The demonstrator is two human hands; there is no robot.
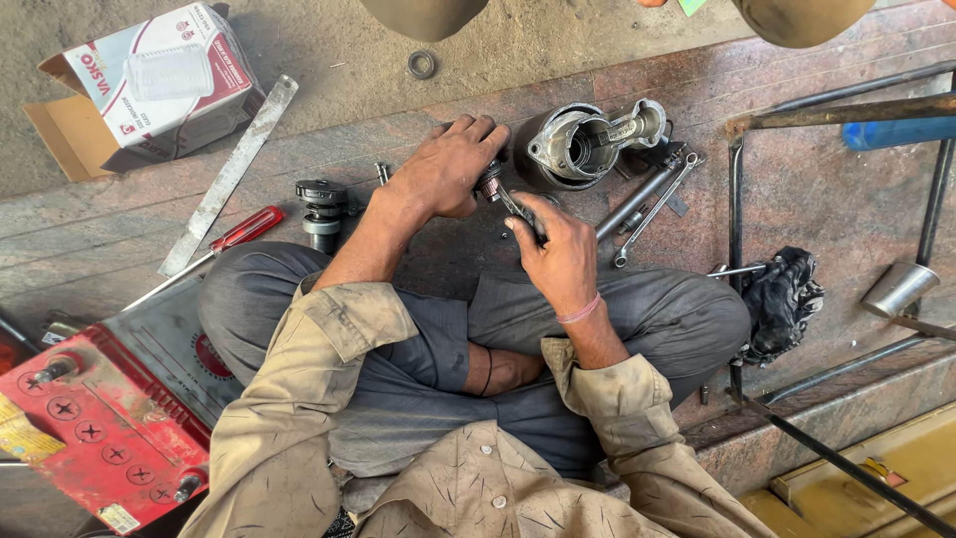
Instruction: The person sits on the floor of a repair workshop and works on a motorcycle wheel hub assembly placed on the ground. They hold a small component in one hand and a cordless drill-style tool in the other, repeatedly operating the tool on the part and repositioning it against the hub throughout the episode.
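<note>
I sit cross-legged on a reddish stone floor. My left hand (445, 167) is closed around a small dark cylindrical motor part (489, 182) just above the floor. My right hand (560, 244) grips a thin metal tool (515, 207) whose tip touches that part. Just beyond my hands lies a silver metal housing (588, 139) on its side.
Spanners (652, 207) lie right of the housing. A black gear part (322, 206), a red-handled screwdriver (239, 231) and a steel ruler (229, 174) lie at left. A cardboard box (149, 85) sits far left, a red battery (90, 433) near left. A black rag (782, 299) and metal bars (737, 229) stand at right. Another person's knees (797, 15) show at the top.
</note>
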